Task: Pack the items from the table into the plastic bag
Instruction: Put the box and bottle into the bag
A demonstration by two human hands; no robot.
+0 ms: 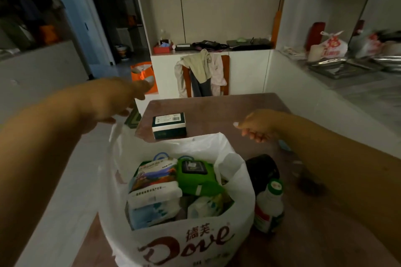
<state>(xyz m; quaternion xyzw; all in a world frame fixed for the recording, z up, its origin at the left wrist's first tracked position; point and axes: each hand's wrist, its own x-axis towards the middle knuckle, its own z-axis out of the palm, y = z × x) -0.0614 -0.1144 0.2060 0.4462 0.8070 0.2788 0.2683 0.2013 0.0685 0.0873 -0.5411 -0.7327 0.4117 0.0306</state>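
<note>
Reddish-brown counter (227, 110) carries a white plastic bag (180, 243) at its near edge, stuffed with a green wipes pack (198, 176) and other packets, while a dark-and-white box (169, 125) lies farther back and a white bottle (269, 206) and black jar (261, 169) stand just right of the bag. Left hand (112, 102) grips the bag's raised handle (116, 132); right hand (258, 125) hovers above the counter with fingers curled, holding nothing visible. Behind, a chair (204, 73) draped with clothes stands before white cabinets (245, 71), an orange bag (142, 73) sits on the floor, and metal trays (338, 67) lie on a side surface at right.
</note>
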